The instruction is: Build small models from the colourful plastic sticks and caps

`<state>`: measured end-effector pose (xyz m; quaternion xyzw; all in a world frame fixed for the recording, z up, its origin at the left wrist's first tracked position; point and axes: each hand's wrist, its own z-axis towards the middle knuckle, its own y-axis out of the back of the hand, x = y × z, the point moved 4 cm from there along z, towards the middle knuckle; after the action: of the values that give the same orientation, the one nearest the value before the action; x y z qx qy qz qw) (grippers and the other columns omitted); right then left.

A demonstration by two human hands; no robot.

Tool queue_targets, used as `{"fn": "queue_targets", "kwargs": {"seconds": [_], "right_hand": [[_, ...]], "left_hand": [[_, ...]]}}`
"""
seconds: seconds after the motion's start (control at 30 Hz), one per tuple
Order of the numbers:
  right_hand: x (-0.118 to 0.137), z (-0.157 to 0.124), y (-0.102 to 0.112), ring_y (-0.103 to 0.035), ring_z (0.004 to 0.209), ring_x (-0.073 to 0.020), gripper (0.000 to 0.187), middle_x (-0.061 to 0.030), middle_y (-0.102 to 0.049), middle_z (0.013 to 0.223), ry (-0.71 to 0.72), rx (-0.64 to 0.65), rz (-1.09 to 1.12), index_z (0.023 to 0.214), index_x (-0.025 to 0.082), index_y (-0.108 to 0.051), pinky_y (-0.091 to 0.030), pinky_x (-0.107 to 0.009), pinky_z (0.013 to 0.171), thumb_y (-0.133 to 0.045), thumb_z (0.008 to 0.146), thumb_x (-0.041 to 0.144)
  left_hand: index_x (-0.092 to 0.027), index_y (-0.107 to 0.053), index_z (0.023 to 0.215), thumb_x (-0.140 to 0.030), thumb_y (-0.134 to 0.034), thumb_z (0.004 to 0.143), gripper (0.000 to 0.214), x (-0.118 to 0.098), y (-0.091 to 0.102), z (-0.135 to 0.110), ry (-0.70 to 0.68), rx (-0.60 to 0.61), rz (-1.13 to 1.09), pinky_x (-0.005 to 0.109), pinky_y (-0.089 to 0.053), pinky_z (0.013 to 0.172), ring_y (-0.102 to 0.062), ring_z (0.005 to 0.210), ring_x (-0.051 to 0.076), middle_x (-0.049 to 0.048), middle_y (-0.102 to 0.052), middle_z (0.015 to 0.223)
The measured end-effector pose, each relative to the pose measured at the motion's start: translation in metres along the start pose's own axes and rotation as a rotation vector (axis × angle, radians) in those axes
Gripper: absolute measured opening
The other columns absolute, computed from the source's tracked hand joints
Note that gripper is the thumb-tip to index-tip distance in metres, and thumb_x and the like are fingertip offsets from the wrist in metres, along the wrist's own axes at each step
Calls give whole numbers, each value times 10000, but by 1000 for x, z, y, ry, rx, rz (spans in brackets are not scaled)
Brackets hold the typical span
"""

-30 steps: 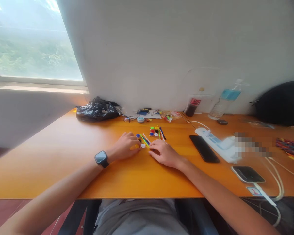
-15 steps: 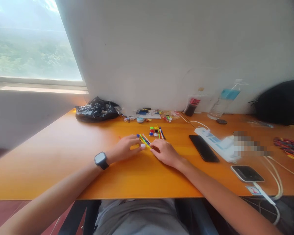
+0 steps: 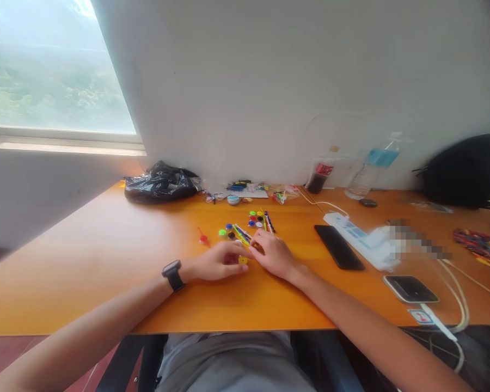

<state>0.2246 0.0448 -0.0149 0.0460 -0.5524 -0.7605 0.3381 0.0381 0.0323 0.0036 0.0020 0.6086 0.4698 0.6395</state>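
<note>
The wooden surface point(image 3: 85, 272) runs along the wall, a black plastic bag point(image 3: 161, 184) near its far left corner. Over the middle, the left hand point(image 3: 217, 261) leans in with its grip narrow, and the right hand point(image 3: 275, 253) curls in from the other side; I can't tell whether that grip holds anything. Thin coloured sticks point(image 3: 240, 233) lie beyond the fingers, towards the far edge. A yellow disc point(image 3: 243, 261) sits by the left thumb tip, whether pinched I can't tell.
</note>
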Motion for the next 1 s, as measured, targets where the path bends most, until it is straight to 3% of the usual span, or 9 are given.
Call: {"fn": "queue_targets", "kwargs": {"seconds": [0.07, 0.2, 0.43, 0.57, 0.77, 0.9, 1.0], "right_hand": [[0, 0, -1, -628, 834, -185, 81, -41, -661, 947, 9, -8, -22, 900, 200, -630, -438, -294, 754, -638, 980, 189], [-1, 1, -3, -623, 849, -202, 133, -51, -655, 921, 29, -44, -75, 875, 199, -613, -440, -311, 785, -586, 1000, 162], [-7, 4, 4, -625, 840, -229, 172, -70, -659, 927, -55, -148, -6, 897, 212, -571, -441, -329, 739, -482, 1045, 215], [-22, 7, 5, -621, 749, -207, 189, -41, -651, 832, -177, -226, 320, 916, 215, -567, -463, -323, 705, -488, 1050, 322], [-33, 13, 7, -618, 644, -158, 347, -18, -676, 771, -316, -185, 976, 976, 181, -684, -524, -313, 660, -754, 882, 507], [-24, 13, 16, -628, 658, -143, 354, -22, -698, 776, -308, -135, 1121, 995, 171, -755, -553, -321, 702, -811, 851, 489], [-18, 12, 16, -637, 663, -143, 303, -20, -699, 787, -237, -72, 1111, 1000, 183, -766, -562, -324, 713, -797, 883, 461]], "left_hand": [[-218, -776, 1238, -545, -605, 996, 441, 3, 0, 0, 11, 13, -36, 332, -543, 779, -656, 913, 237, 121, -752, 1064], [-163, -772, 1200, -569, -629, 977, 485, 12, -1, 1, 69, 50, -109, 270, -474, 648, -555, 731, 167, 76, -707, 892], [-121, -761, 996, -546, -727, 918, 433, 13, 2, 3, 139, 35, -201, 225, -385, 571, -452, 636, 109, 1, -566, 713], [-129, -734, 930, -507, -814, 853, 394, 18, 1, 3, 176, -9, -327, 223, -443, 607, -528, 651, 109, 13, -627, 752], [-128, -746, 1036, -433, -897, 781, 426, 32, 1, 1, 268, -171, -516, 268, -536, 667, -672, 710, 158, 58, -736, 826], [-115, -761, 1065, -371, -881, 813, 379, 26, 12, -1, 293, -312, -532, 285, -556, 762, -709, 827, 177, 102, -779, 973], [-112, -757, 1106, -333, -884, 812, 389, 18, 17, -1, 260, -357, -564, 330, -579, 842, -737, 925, 216, 133, -788, 1057]]}}
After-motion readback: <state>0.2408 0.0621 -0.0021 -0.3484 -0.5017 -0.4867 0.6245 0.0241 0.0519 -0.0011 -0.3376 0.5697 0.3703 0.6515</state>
